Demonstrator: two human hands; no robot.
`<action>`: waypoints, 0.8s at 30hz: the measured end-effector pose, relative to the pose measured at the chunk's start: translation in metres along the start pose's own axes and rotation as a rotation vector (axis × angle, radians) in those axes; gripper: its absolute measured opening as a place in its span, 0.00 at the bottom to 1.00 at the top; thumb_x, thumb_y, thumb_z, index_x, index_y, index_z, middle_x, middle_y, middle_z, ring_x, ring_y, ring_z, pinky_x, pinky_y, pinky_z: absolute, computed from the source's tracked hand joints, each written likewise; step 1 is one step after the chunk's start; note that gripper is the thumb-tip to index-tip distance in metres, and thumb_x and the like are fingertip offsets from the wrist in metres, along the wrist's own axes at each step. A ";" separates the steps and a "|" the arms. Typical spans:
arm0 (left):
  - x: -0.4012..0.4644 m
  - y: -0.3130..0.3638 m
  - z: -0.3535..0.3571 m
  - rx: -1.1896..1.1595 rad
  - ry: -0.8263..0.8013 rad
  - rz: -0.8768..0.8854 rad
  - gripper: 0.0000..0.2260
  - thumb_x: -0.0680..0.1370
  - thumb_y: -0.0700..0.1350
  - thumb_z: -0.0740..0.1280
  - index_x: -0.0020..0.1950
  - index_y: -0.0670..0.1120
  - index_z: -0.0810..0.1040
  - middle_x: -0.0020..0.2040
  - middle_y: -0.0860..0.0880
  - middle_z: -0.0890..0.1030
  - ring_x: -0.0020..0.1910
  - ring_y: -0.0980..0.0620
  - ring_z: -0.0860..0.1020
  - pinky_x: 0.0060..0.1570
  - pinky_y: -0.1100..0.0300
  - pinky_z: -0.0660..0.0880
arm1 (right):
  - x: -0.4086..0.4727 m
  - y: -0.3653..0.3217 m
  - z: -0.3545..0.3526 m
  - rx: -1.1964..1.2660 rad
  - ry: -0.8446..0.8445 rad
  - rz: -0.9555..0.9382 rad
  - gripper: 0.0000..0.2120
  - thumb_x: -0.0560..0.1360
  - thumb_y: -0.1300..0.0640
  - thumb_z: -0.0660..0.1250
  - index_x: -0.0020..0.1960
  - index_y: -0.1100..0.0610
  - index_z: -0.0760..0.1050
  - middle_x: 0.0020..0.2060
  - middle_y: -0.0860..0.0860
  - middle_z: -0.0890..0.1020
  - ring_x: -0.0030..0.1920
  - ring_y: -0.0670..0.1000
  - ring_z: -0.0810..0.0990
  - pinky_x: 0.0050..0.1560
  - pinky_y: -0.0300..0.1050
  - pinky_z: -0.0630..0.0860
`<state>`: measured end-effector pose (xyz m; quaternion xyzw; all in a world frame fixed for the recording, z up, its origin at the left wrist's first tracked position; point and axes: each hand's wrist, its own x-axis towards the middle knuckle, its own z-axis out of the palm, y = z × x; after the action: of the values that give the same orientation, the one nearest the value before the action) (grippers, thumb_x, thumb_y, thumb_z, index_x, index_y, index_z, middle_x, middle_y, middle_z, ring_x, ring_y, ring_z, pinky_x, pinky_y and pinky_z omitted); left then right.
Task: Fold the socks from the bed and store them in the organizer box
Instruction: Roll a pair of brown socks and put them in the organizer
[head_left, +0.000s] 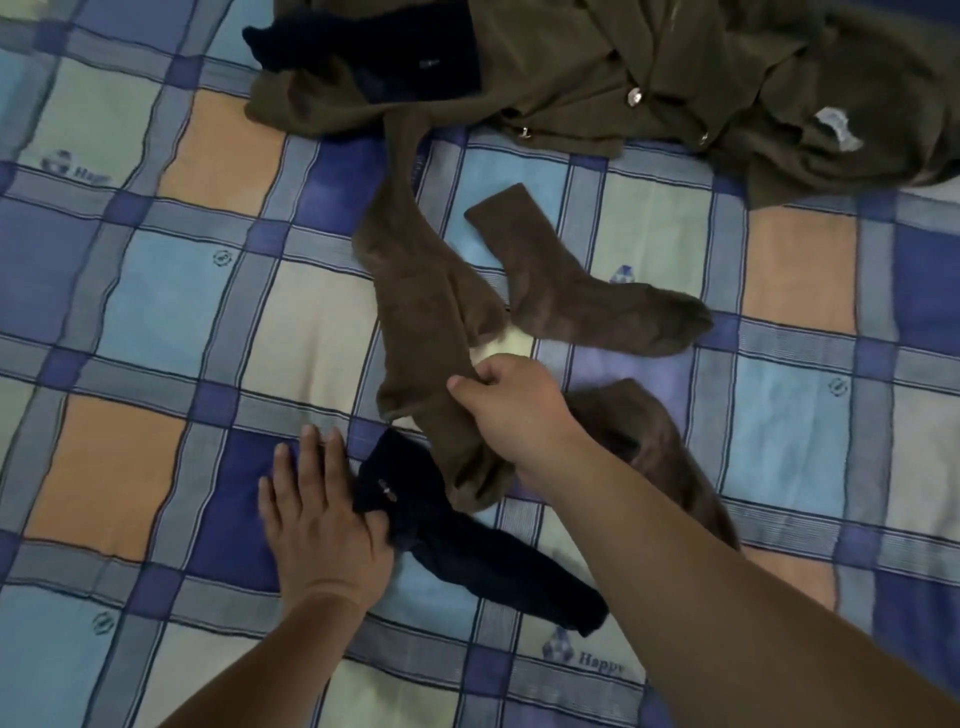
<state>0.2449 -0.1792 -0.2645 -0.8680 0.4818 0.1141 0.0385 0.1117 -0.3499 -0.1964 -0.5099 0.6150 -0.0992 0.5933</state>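
Barely started tbh: right hand (511, 402) pinches a long brown sock (421, 312) mid-frame, left hand (317, 499) lies spread-fingered on the navy sock (467, 551) lower center, no organizer box visible.

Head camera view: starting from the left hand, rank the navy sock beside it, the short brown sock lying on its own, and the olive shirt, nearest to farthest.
From the left hand:
1. Navy sock, touching it, on its right.
2. Short brown sock, mid-bed, up and right.
3. Olive shirt, at the bed's far edge.
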 end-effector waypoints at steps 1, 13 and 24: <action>0.000 0.000 0.000 -0.001 0.006 -0.004 0.37 0.69 0.54 0.53 0.78 0.43 0.56 0.78 0.41 0.59 0.76 0.36 0.55 0.74 0.39 0.52 | -0.002 -0.004 -0.011 0.057 -0.001 -0.020 0.12 0.75 0.52 0.70 0.34 0.55 0.77 0.29 0.48 0.80 0.33 0.45 0.79 0.37 0.43 0.77; -0.001 0.003 -0.001 -0.006 0.039 -0.017 0.36 0.70 0.54 0.51 0.78 0.44 0.56 0.78 0.42 0.58 0.76 0.38 0.54 0.74 0.43 0.49 | -0.068 0.066 -0.212 0.154 0.324 0.017 0.07 0.80 0.57 0.64 0.46 0.54 0.80 0.38 0.55 0.86 0.36 0.51 0.85 0.34 0.45 0.80; -0.003 0.007 0.004 -0.071 0.095 -0.031 0.36 0.70 0.53 0.51 0.78 0.44 0.54 0.79 0.42 0.56 0.77 0.39 0.52 0.74 0.41 0.48 | -0.124 0.198 -0.220 0.104 0.281 0.323 0.06 0.73 0.60 0.74 0.50 0.59 0.81 0.43 0.56 0.87 0.47 0.57 0.86 0.56 0.60 0.80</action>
<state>0.2372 -0.1798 -0.2672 -0.8806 0.4652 0.0891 -0.0134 -0.2002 -0.2730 -0.2019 -0.3547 0.7592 -0.1047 0.5356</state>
